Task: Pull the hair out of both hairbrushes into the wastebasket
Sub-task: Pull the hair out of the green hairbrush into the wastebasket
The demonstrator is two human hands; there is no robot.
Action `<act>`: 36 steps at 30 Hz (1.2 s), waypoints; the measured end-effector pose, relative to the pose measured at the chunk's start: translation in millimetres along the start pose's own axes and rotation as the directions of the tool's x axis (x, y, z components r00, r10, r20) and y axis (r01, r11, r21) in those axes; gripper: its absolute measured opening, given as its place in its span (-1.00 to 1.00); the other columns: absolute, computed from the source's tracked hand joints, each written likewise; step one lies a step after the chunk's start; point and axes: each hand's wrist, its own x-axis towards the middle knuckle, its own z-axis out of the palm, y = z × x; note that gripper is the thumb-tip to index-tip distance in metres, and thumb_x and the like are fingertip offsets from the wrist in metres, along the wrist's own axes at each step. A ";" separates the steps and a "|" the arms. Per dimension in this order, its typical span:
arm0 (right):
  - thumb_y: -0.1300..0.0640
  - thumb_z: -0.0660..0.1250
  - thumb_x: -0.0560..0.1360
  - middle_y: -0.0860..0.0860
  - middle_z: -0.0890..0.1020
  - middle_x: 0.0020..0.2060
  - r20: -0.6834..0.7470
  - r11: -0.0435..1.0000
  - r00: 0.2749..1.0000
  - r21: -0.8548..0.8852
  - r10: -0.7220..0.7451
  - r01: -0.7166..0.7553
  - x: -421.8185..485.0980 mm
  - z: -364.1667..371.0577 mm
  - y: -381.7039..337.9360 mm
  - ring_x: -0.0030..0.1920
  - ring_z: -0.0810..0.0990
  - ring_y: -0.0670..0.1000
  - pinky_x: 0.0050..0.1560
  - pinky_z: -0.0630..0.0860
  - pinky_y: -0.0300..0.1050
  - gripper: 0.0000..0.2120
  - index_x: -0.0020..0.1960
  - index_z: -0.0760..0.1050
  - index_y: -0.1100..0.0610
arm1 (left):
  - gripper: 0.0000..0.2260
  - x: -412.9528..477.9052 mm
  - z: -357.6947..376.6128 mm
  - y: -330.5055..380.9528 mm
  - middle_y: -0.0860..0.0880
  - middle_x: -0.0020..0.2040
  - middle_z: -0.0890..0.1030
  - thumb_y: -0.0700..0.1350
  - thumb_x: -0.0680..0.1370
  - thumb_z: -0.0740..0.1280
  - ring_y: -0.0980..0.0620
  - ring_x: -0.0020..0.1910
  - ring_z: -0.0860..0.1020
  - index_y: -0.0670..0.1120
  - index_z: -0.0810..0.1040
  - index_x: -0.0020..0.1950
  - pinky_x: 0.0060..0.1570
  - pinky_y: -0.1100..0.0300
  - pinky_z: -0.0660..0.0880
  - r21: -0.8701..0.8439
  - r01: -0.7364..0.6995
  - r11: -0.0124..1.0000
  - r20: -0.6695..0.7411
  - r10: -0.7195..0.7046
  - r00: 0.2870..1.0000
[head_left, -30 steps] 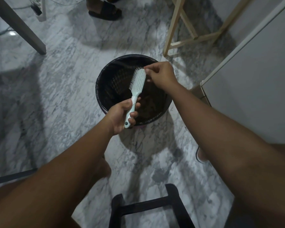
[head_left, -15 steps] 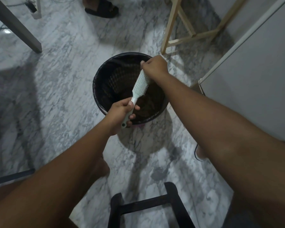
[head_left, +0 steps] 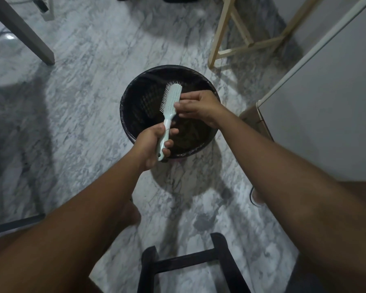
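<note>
A pale green hairbrush [head_left: 171, 102] is held upright over the black-lined wastebasket [head_left: 124, 121], its bristles facing left. My left hand [head_left: 152, 144] grips the brush's handle at the basket's near rim. My right hand [head_left: 197, 107] is against the right side of the brush head, thumb and fingertips touching its back near the base of the head. I cannot make out any hair between those fingers. Only this one brush is in view. Dark debris lies at the bottom of the basket.
The basket stands on a marble floor. A wooden frame's legs [head_left: 218, 39] are behind it to the right, with a white cabinet [head_left: 325, 81] along the right side. A grey table leg [head_left: 30, 37] is at top left, and a black stool frame [head_left: 199, 259] is near my feet.
My right hand pulled away from the brush tip toward the basket's far rim, then came back to the lower part of the brush head. The brush tipped more upright.
</note>
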 end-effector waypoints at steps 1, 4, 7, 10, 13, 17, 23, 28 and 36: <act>0.29 0.49 0.45 0.22 0.71 0.00 -0.028 1.000 0.999 0.007 -0.018 0.018 0.7 -1.4 -1.1 -0.01 0.73 0.09 -0.02 0.68 -0.09 -0.66 0.20 0.57 0.33 | -0.67 -1.2 -0.1 0.4 -0.03 -0.12 0.57 -0.17 0.67 0.05 0.15 -0.48 0.35 -0.13 0.49 0.34 -0.59 0.34 0.27 -0.018 0.007 1.000 0.020 -0.007 1.000; 0.28 0.38 0.55 0.20 0.70 0.00 -0.137 0.998 0.989 0.003 -0.055 0.056 3.3 -5.5 -5.3 -0.16 0.73 -0.01 -0.14 0.68 -0.19 -0.75 0.21 0.55 0.32 | -0.68 -3.4 -5.1 2.5 -0.01 -0.18 0.60 -0.13 0.68 0.06 0.16 -0.48 0.32 -0.14 0.54 0.28 -0.60 0.36 0.26 -0.095 0.031 0.995 0.075 -0.024 0.997; 0.33 0.42 0.50 0.20 0.62 0.21 -0.143 0.939 0.975 -0.321 -0.173 0.119 6.0 -10.2 -3.7 -0.16 0.67 -0.01 -0.19 0.65 -0.23 -0.52 0.40 0.43 0.20 | -0.68 -4.2 -9.3 3.4 -0.01 -0.18 0.60 -0.11 0.68 0.07 0.17 -0.48 0.31 -0.14 0.54 0.28 -0.61 0.35 0.27 -0.097 0.045 0.994 0.072 -0.038 0.997; 0.13 0.65 0.27 0.04 0.47 0.41 0.043 0.646 0.938 -0.714 -0.345 0.271 7.3 -9.2 -4.4 0.23 0.56 -0.05 0.19 0.56 -0.23 -0.05 0.54 0.25 0.06 | -0.69 -5.0 -6.5 3.4 0.00 -0.19 0.60 -0.13 0.67 0.07 0.16 -0.50 0.31 -0.13 0.55 0.26 -0.61 0.35 0.24 -0.005 0.049 0.999 0.048 -0.049 0.998; 0.07 0.66 0.23 0.04 0.59 0.30 0.085 0.562 0.912 -0.764 -0.402 0.319 11.7 -12.5 -15.9 0.29 0.55 -0.08 0.34 0.47 -0.11 -0.19 0.43 0.45 0.12 | -0.67 -6.0 -7.6 3.0 0.00 -0.19 0.59 -0.16 0.65 0.06 0.15 -0.49 0.31 -0.13 0.54 0.28 -0.60 0.34 0.22 0.044 0.044 0.998 0.055 -0.046 0.997; 0.29 0.49 0.42 0.03 0.69 0.13 0.076 0.557 0.938 -0.787 -0.338 0.265 16.4 -23.9 -29.6 0.14 0.64 -0.10 0.24 0.53 -0.25 -0.58 0.26 0.61 0.08 | -0.65 -7.7 -19.4 1.5 0.00 -0.18 0.58 -0.18 0.63 0.06 0.15 -0.51 0.31 -0.14 0.53 0.32 -0.60 0.33 0.22 0.103 0.046 0.994 0.078 -0.054 0.995; 0.31 0.27 0.57 0.11 0.67 0.15 -0.116 0.877 0.979 -0.470 -0.171 0.097 7.8 -16.8 -34.8 0.04 0.69 0.02 -0.01 0.69 0.02 -0.69 0.29 0.57 0.16 | -0.67 -10.4 -13.2 7.7 -0.01 -0.17 0.58 -0.16 0.65 0.08 0.15 -0.51 0.31 -0.15 0.54 0.31 -0.62 0.34 0.23 0.050 0.043 0.998 0.051 -0.046 0.998; -0.07 0.56 0.37 0.03 0.68 0.11 -0.069 0.879 0.967 -0.437 -0.246 0.192 -7.3 1.0 -27.6 0.10 0.67 -0.04 -0.13 0.70 -0.02 -0.37 0.35 0.50 0.15 | -0.67 -13.6 -4.7 16.4 -0.01 -0.14 0.60 -0.13 0.66 0.10 0.14 -0.48 0.34 -0.12 0.51 0.35 -0.58 0.33 0.25 0.120 0.020 0.993 0.050 -0.026 0.998; 0.04 0.22 0.63 0.19 0.68 -0.17 -0.334 0.913 0.920 -0.404 -0.206 0.057 6.4 4.7 -39.2 -0.26 0.69 0.09 -0.26 0.69 0.14 -0.74 -0.01 0.61 0.18 | -0.70 -18.6 1.5 21.1 -0.07 -0.08 0.62 -0.15 0.68 0.10 0.10 -0.46 0.37 -0.08 0.49 0.36 -0.54 0.27 0.28 0.267 -0.053 0.962 0.000 0.055 0.998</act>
